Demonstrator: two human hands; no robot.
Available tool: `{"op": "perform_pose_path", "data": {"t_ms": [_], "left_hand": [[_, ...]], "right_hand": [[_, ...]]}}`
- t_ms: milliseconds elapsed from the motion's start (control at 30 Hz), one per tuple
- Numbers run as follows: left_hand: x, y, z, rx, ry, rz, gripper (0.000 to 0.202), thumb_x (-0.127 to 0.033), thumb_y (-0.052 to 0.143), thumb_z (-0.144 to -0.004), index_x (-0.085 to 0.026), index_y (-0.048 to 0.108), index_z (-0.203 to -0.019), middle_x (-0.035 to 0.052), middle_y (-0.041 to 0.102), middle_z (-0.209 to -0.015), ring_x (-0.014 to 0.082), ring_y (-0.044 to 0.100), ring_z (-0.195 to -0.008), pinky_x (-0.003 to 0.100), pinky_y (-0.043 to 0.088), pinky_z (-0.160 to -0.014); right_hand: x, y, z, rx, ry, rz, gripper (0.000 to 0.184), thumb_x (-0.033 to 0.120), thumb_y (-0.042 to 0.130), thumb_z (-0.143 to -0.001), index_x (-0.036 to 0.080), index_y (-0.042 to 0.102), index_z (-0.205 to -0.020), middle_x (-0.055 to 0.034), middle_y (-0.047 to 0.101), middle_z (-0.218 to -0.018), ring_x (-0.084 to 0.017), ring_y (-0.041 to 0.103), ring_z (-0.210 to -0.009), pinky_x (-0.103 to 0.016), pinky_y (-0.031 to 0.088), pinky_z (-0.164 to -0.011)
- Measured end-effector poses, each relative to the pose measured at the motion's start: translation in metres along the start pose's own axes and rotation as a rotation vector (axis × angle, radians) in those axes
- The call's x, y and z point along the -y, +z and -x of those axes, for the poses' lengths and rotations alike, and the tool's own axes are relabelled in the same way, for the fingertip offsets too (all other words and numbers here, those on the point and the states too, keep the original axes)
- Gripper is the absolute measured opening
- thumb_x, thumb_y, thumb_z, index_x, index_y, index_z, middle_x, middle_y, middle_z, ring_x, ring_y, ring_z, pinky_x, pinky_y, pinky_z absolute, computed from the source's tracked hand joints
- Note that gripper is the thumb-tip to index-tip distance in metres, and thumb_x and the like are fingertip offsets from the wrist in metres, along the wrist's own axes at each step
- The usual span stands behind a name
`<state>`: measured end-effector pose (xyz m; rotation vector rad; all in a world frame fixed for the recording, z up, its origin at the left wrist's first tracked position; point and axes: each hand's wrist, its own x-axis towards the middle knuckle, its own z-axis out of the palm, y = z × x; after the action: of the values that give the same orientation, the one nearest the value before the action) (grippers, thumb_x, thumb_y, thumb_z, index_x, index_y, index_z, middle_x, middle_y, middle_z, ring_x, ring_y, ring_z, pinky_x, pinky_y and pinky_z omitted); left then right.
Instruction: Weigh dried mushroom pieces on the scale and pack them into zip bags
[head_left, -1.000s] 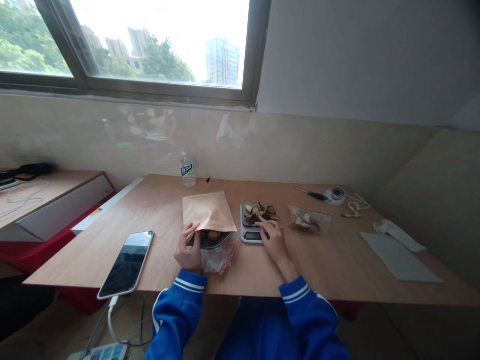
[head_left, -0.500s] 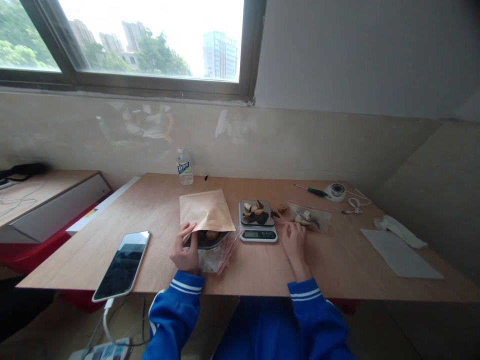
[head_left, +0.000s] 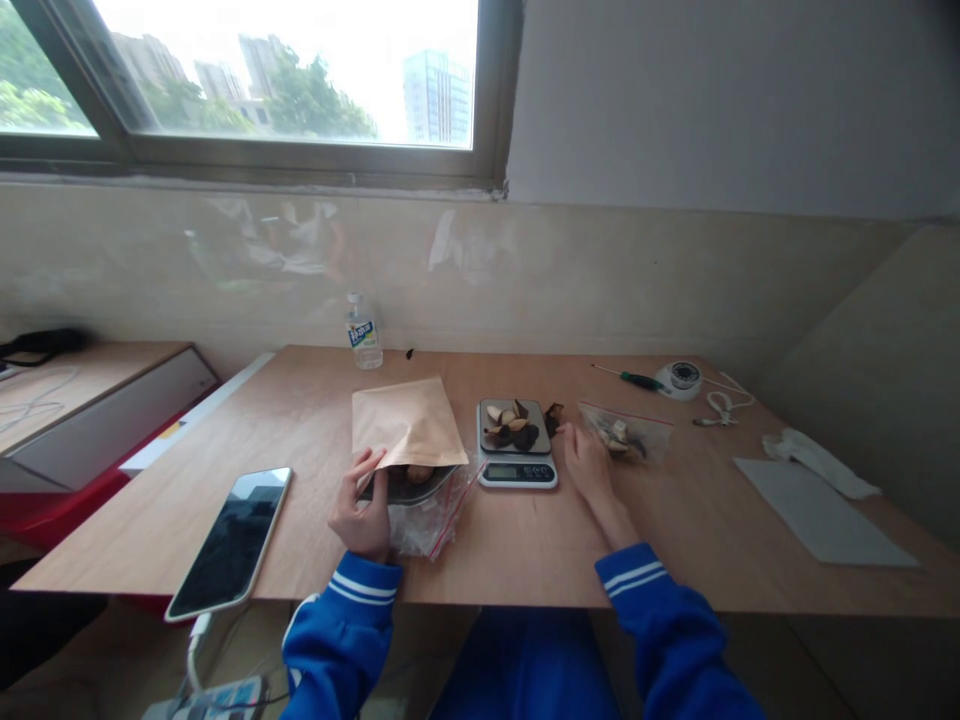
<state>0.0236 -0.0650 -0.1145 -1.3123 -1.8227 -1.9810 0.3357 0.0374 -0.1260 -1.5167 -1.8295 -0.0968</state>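
My left hand grips the near edge of a brown kraft paper bag, thumb at its open mouth. Inside the mouth, round brown pieces show against a dark lining. A small digital kitchen scale stands right of the bag, with pale and dark dried pieces on its plate. My right hand is beside the scale, its fingertips closed at a dark brown dried piece by the plate's right edge. Just beyond that hand lies a clear zip bag with pale and dark bits in it.
Another clear zip bag lies under the paper bag. A phone on a cable is at the left edge. Behind stand a water bottle, a screwdriver and a white dome camera. White paper lies at right.
My right hand has shifted slightly up, its fingertips now at the dark dried piece, which sits closer to the scale. My left hand stays on the paper bag. The view has moved slightly.
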Motion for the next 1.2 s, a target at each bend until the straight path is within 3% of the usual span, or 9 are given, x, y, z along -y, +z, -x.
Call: {"op": "perform_pose_path", "data": {"t_ms": [200,400,633,867,1067,1200], "left_hand": [[-0.003,-0.001,-0.001,0.001,-0.005,-0.001,0.018,-0.030,0.061,-0.082,-0.019,0.067,-0.094,0.0062,0.070,-0.103,0.0209,0.066,-0.099,0.030,0.054,-0.077],[-0.004,0.000,-0.001,-0.006,-0.011,-0.024,0.018,-0.030,0.061,-0.082,-0.019,0.068,-0.093,0.0065,0.071,-0.103,0.0207,0.067,-0.096,0.031,0.054,-0.079],[-0.004,0.002,0.000,-0.004,-0.007,0.023,0.018,-0.029,0.062,-0.081,-0.018,0.067,-0.094,0.0067,0.070,-0.102,0.0210,0.066,-0.099,0.031,0.054,-0.080],[-0.003,0.001,-0.001,-0.010,-0.001,-0.003,0.019,-0.031,0.062,-0.081,-0.018,0.068,-0.093,0.0066,0.071,-0.102,0.0211,0.066,-0.097,0.031,0.055,-0.078],[-0.004,0.001,-0.001,-0.015,-0.011,0.000,0.020,-0.032,0.063,-0.080,-0.018,0.068,-0.092,0.0068,0.071,-0.102,0.0211,0.067,-0.096,0.030,0.056,-0.075],[-0.005,0.001,-0.001,-0.015,-0.019,-0.017,0.020,-0.032,0.062,-0.080,-0.018,0.068,-0.093,0.0070,0.071,-0.102,0.0213,0.067,-0.097,0.028,0.055,-0.071]], "right_hand": [[-0.012,0.010,-0.033,0.003,-0.094,-0.131,0.039,0.027,0.026,-0.094,0.017,0.061,-0.109,-0.0121,0.065,-0.108,-0.024,0.056,-0.102,-0.040,0.042,-0.092],[-0.030,0.026,-0.038,0.029,-0.054,-0.023,0.031,0.020,0.040,-0.085,0.017,0.064,-0.105,-0.0115,0.065,-0.104,-0.026,0.056,-0.100,-0.042,0.043,-0.090],[-0.037,0.017,-0.031,-0.094,0.031,-0.200,0.026,0.025,0.045,-0.085,0.013,0.063,-0.100,-0.0121,0.064,-0.095,-0.023,0.059,-0.087,-0.039,0.048,-0.080],[-0.022,0.019,-0.035,-0.289,0.212,-0.412,0.027,0.041,0.055,-0.082,0.016,0.064,-0.085,-0.0094,0.066,-0.085,-0.019,0.060,-0.074,-0.035,0.051,-0.071],[-0.006,0.023,-0.032,-0.084,0.175,-0.595,0.034,0.049,0.055,-0.081,0.017,0.064,-0.084,-0.0095,0.069,-0.084,-0.022,0.064,-0.077,-0.036,0.053,-0.073],[-0.008,0.018,-0.030,-0.087,0.208,-0.652,0.043,0.053,0.042,-0.088,0.017,0.065,-0.091,-0.0128,0.070,-0.096,-0.024,0.065,-0.091,-0.040,0.051,-0.082]]}}
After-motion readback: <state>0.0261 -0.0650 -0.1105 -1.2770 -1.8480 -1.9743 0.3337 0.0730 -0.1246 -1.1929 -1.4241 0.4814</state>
